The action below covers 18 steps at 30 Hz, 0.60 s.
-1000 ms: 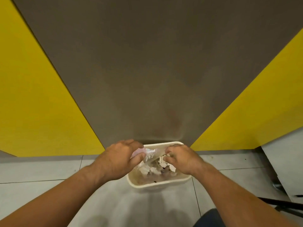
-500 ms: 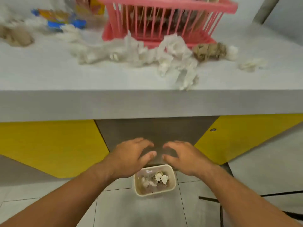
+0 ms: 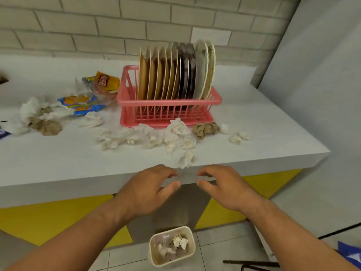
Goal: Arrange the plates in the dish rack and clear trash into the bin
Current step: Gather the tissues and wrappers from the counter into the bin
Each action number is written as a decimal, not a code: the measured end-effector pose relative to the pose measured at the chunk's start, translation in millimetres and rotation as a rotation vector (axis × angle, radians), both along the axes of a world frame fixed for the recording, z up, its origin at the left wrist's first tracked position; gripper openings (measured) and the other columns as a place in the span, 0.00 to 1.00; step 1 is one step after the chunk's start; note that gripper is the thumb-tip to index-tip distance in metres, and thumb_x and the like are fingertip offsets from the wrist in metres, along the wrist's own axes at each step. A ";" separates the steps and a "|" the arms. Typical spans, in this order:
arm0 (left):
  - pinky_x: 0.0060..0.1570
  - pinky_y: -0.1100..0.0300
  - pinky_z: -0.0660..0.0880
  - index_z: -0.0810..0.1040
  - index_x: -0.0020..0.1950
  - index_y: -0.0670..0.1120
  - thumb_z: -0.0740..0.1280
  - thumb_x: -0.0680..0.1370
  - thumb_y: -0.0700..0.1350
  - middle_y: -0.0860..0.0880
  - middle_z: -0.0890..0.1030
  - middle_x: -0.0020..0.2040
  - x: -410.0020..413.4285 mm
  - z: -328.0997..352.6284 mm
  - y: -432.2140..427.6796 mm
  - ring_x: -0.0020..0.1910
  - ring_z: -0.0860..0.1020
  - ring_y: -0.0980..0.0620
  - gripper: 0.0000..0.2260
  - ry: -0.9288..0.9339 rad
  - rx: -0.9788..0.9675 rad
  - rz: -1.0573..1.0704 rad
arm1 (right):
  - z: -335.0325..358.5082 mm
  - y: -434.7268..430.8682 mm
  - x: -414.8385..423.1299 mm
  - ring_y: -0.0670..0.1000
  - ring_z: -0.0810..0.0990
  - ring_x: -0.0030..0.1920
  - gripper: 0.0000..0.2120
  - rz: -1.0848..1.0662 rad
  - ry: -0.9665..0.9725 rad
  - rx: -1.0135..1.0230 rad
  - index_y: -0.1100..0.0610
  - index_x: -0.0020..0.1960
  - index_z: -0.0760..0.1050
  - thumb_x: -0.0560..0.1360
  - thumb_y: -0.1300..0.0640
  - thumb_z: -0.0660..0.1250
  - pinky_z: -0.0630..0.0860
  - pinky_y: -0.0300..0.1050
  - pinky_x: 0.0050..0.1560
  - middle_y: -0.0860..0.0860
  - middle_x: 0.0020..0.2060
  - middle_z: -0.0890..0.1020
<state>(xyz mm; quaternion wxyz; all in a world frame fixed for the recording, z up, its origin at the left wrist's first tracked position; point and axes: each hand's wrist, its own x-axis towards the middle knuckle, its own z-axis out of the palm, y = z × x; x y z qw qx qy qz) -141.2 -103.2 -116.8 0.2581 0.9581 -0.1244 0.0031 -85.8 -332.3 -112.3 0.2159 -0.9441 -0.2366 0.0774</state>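
Observation:
A pink dish rack [image 3: 168, 109] on the white counter [image 3: 58, 159] holds several upright plates [image 3: 175, 71]. Crumpled white tissues [image 3: 148, 135] lie in front of the rack, one tissue [image 3: 187, 159] close to the counter's front edge. A brown paper wad [image 3: 205, 128] lies right of them. Snack wrappers [image 3: 86, 103] and more crumpled paper [image 3: 39, 120] sit to the left. A cream bin [image 3: 172, 245] with trash in it stands on the floor below. My left hand [image 3: 148, 190] and my right hand [image 3: 224, 186] hover at the counter edge, fingers loosely curled, holding nothing.
A brick wall backs the counter and a grey wall closes the right side. Yellow panels [image 3: 48, 218] sit under the counter. A blue item [image 3: 349, 253] and a black bar [image 3: 252, 264] lie on the floor at right.
My hands let go of the trash in the bin and rose to the counter edge. My view lifted from the bin to the counter and rack.

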 end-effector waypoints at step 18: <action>0.55 0.64 0.71 0.75 0.64 0.57 0.58 0.79 0.58 0.61 0.76 0.61 139.7 45.0 -114.4 0.57 0.73 0.60 0.16 -0.134 0.108 0.094 | 3.0 -135.3 197.8 0.51 0.71 0.64 0.17 -0.134 -0.033 -0.172 0.48 0.69 0.70 0.80 0.52 0.60 0.71 0.45 0.62 0.46 0.68 0.71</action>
